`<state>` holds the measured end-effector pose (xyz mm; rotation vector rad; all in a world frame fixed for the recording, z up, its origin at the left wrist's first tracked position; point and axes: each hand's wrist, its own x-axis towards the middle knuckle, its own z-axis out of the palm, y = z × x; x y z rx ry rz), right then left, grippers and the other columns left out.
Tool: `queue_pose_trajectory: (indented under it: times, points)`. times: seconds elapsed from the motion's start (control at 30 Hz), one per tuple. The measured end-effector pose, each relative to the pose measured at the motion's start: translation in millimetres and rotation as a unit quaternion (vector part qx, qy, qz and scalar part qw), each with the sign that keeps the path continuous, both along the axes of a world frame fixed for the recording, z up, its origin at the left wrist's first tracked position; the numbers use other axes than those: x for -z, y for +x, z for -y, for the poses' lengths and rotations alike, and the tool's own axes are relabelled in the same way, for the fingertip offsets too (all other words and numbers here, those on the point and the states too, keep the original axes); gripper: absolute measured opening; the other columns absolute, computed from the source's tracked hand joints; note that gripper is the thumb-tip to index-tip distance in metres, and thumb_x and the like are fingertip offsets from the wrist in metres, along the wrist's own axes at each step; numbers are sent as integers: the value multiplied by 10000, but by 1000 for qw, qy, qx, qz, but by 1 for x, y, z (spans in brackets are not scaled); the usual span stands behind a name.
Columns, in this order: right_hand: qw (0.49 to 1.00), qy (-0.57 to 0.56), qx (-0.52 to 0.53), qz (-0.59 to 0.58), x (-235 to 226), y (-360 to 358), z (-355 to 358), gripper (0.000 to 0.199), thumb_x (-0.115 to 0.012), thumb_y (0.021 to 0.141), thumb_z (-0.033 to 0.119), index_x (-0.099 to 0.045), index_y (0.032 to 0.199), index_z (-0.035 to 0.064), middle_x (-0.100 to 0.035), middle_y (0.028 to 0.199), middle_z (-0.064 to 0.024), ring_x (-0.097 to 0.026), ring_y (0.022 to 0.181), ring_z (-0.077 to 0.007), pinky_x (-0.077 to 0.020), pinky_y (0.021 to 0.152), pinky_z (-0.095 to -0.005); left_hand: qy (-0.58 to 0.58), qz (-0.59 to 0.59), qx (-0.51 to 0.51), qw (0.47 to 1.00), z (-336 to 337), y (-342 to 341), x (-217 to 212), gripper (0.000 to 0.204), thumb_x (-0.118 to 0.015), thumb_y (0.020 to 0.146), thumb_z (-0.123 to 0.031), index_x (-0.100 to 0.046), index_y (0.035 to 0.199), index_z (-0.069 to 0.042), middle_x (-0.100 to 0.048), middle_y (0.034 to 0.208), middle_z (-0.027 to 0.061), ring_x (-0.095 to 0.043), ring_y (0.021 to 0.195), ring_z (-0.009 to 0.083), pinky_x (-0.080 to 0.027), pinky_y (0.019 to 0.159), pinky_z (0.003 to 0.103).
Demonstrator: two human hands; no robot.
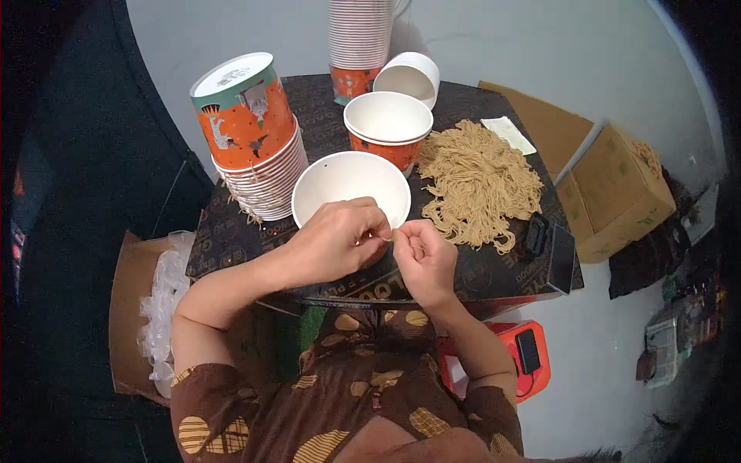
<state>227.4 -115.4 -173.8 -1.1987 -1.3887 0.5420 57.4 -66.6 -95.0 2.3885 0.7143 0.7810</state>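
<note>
Both hands meet over the white paper bowl (pixel 340 189) on the tabletop (pixel 494 270): left hand (pixel 336 241) and right hand (pixel 424 258) fingers pinch a thin tan string (pixel 388 238), barely visible between them.

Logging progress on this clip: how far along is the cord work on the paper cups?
Done: cannot tell; cords hang from the tilted stack beside the left arm. In hand: left hand and right hand pinch a tan cord at the white cup rim. Left: a big cord pile, more cups and a tall stack.

A dark table (pixel 478 270) bears paper buckets (pixel 388 123), tan strings (pixel 478 185), perhaps a phone (pixel 536 235).
</note>
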Motion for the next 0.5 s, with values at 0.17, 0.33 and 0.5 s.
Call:
queue_pose_trajectory:
  times: [0.17, 0.33, 0.5]
  points:
    - [1000, 8, 0, -7, 6, 0, -4, 117, -699, 873, 49, -592, 920, 55, -418, 565, 15, -371, 508, -50, -350, 473, -256, -18, 11, -6, 1000, -2, 1, 1, 67, -677, 806, -23, -632, 822, 25, -656, 795, 154, -673, 727, 305, -515, 644, 396]
    - [999, 34, 4, 17, 6, 0, -4, 132, -702, 867, 39, -584, 923, 61, -398, 548, 11, -365, 494, -60, -348, 471, -263, -71, 8, -36, 997, -3, 3, 0, 64, -685, 814, -33, -637, 814, 10, -670, 746, 149, -680, 698, 274, -519, 636, 373]
    - [1000, 27, 9, 8, 6, 1, -4, 125, -703, 864, 30, -596, 922, 61, -403, 544, 7, -366, 488, -71, -354, 473, -274, -90, 13, -33, 995, -6, 5, 2, 68, -687, 814, -35, -638, 808, 12, -672, 731, 145, -675, 671, 255, -516, 621, 361]
